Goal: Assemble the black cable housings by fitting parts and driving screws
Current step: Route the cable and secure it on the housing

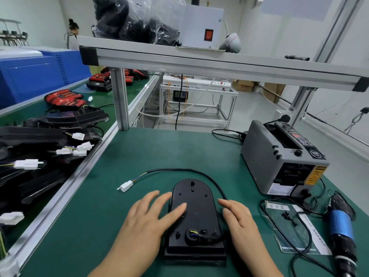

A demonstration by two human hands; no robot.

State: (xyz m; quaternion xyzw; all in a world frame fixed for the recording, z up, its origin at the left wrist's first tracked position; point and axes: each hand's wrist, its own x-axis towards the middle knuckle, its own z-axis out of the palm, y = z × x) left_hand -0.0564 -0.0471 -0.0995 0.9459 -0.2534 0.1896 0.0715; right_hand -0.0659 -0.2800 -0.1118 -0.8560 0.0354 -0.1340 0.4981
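Housing between left hand, right hand

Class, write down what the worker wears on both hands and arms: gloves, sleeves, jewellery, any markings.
Nothing is worn. The left hand and the right hand are bare: no gloves, rings, watch or wrist strap. No sleeve or cuff shows past either wrist, down to the picture's lower edge.
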